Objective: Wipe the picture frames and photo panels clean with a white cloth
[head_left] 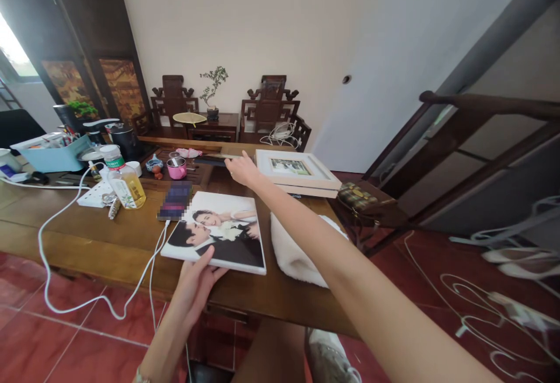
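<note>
A photo canvas print (219, 234) of a couple lies flat on the wooden table (87, 225). My left hand (196, 281) grips its near edge, thumb on top. My right arm stretches across the table, and my right hand (241, 170) reaches the far side with its fingers closed on a thin dark flat object (214, 159). I cannot make out what that object is. A white framed picture (295, 171) lies just right of that hand. A white fluffy cloth (297, 251) sits right of the print, under my right arm.
On the table's left stand a bottle of yellow liquid (125, 183), a pink cup (177, 168), a power strip (96, 194) with white cables, a blue bin (55, 152) and a kettle (125, 138). Carved chairs (269, 108) line the wall. A dark stair railing (459, 138) rises on the right.
</note>
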Demonstrator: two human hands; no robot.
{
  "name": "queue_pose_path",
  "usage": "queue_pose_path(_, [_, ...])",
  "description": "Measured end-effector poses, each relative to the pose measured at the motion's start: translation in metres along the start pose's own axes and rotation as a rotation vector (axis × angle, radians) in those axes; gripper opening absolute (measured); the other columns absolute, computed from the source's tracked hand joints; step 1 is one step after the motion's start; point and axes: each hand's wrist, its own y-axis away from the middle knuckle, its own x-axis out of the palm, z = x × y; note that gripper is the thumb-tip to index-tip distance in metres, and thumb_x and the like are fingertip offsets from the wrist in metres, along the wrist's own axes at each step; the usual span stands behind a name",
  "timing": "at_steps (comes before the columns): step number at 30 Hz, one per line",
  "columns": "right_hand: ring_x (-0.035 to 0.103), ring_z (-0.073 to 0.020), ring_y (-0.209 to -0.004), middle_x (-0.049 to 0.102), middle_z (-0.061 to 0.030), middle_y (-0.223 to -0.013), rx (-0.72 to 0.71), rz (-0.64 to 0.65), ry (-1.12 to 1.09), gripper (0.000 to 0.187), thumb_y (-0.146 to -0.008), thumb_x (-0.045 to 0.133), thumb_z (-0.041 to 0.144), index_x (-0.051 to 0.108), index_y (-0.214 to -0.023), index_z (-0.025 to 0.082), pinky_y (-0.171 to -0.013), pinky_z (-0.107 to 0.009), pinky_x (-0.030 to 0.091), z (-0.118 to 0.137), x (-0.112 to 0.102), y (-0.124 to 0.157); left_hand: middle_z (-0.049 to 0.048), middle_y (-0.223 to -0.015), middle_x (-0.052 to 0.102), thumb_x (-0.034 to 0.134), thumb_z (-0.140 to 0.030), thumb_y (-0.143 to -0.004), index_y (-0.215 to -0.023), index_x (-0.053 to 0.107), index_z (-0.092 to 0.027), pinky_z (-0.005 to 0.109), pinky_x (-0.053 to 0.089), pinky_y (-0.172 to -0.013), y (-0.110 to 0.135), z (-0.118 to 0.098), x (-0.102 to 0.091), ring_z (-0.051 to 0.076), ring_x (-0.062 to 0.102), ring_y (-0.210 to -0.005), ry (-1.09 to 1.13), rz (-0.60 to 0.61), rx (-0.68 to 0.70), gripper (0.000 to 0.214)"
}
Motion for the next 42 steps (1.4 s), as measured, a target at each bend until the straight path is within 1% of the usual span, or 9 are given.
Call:
queue_pose_path(3, [0.059, -0.0285, -0.101, 0.064, -0.0235, -0.107, 0.07, -0.052, -0.007, 0.041, -0.083, 0.032, -0.001, 0.047, -0.121, 0.003, -0.094, -0.043, 0.032, -0.01, -0.015, 0.004, 0.011, -0.105, 0.07, 0.069, -0.009, -0.076, -0.125, 0.051, -0.015, 0.046, 0.047, -0.099, -0.01, 0.003, -0.001, 0.025, 0.065, -0.105, 0.014, 0.103, 0.047, 0.053])
queue_pose_path(6, [0.059, -0.0293, -0.096, 0.064, -0.0218, -0.107, 0.13, -0.093, -0.004, 0.038, -0.085, 0.032, 0.001, 0.048, -0.119, 0.007, -0.081, -0.038, 0.04, -0.021, -0.024, 0.01, 0.0068, -0.107, 0.07, 0.071, -0.008, -0.074, -0.122, 0.05, -0.021, 0.049, 0.042, -0.104, -0.026, 0.007, -0.003, 0.022, 0.065, -0.106, 0.005, 0.079, 0.151, 0.054])
queue_pose_path(13, [0.055, -0.028, -0.1, 0.061, -0.0201, -0.11, 0.154, -0.214, 0.041, 0.037, -0.083, 0.032, -0.003, 0.049, -0.114, 0.007, -0.078, -0.035, 0.037, -0.036, -0.024, 0.02, 0.004, -0.087, 0.071, 0.062, -0.002, -0.079, -0.1, 0.054, -0.015, 0.057, 0.045, -0.097, -0.076, -0.007, 0.004, 0.017, 0.07, -0.081, -0.147, 0.05, 0.119, 0.025])
queue_pose_path(18, [0.054, -0.0259, -0.099, 0.061, -0.019, -0.108, 0.102, -0.247, 0.069, 0.037, -0.084, 0.032, -0.003, 0.048, -0.116, 0.007, -0.078, -0.034, 0.035, -0.035, -0.022, 0.018, 0.0005, -0.078, 0.066, 0.054, 0.004, -0.083, -0.093, 0.052, -0.015, 0.047, 0.053, -0.093, -0.12, -0.005, 0.024, 0.011, 0.069, -0.072, -0.15, -0.126, 0.056, 0.021])
queue_pose_path(21, [0.054, -0.0259, -0.098, 0.061, -0.0185, -0.107, 0.081, -0.248, 0.079, 0.033, -0.085, 0.033, -0.002, 0.049, -0.113, 0.007, -0.077, -0.034, 0.035, -0.034, -0.023, 0.015, 0.0025, -0.086, 0.065, 0.056, 0.005, -0.082, -0.1, 0.049, -0.015, 0.042, 0.057, -0.087, -0.151, 0.001, 0.034, 0.012, 0.069, -0.074, -0.159, -0.206, 0.014, 0.028])
queue_pose_path(27, [0.056, -0.0266, -0.099, 0.062, -0.0183, -0.106, 0.048, -0.233, 0.098, 0.03, -0.087, 0.034, 0.0, 0.05, -0.112, 0.006, -0.076, -0.034, 0.038, -0.033, -0.024, 0.014, 0.0139, -0.097, 0.066, 0.064, 0.004, -0.077, -0.11, 0.05, -0.007, 0.035, 0.062, -0.071, -0.202, 0.004, 0.045, 0.022, 0.072, -0.081, -0.254, -0.237, -0.098, 0.037])
queue_pose_path(34, [0.058, -0.0267, -0.099, 0.064, -0.0197, -0.105, 0.028, -0.168, 0.116, 0.026, -0.088, 0.04, 0.004, 0.05, -0.113, 0.006, -0.077, -0.034, 0.043, -0.028, -0.021, 0.017, 0.0197, -0.074, 0.07, 0.066, -0.007, -0.08, -0.106, 0.056, 0.006, 0.026, 0.06, -0.066, -0.223, -0.002, 0.053, 0.023, 0.073, -0.071, -0.486, -0.146, -0.096, 0.031])
queue_pose_path(38, [0.058, -0.028, -0.102, 0.062, -0.0229, -0.108, 0.022, -0.138, 0.11, 0.03, -0.087, 0.036, 0.001, 0.048, -0.115, 0.004, -0.074, -0.035, 0.046, -0.025, -0.016, 0.018, 0.0189, -0.073, 0.072, 0.068, -0.014, -0.08, -0.111, 0.057, 0.003, 0.029, 0.058, -0.068, -0.232, -0.005, 0.054, 0.025, 0.073, -0.074, -0.663, -0.151, -0.083, 0.037])
queue_pose_path(42, [0.06, -0.0284, -0.102, 0.064, -0.0241, -0.107, -0.022, -0.095, 0.1, 0.032, -0.086, 0.035, 0.0, 0.048, -0.116, 0.003, -0.074, -0.036, 0.049, -0.02, -0.009, 0.019, 0.0189, -0.076, 0.073, 0.072, -0.021, -0.077, -0.1, 0.064, -0.001, 0.027, 0.054, -0.076, -0.238, -0.008, 0.053, 0.026, 0.071, -0.087, -0.853, -0.157, -0.029, 0.032])
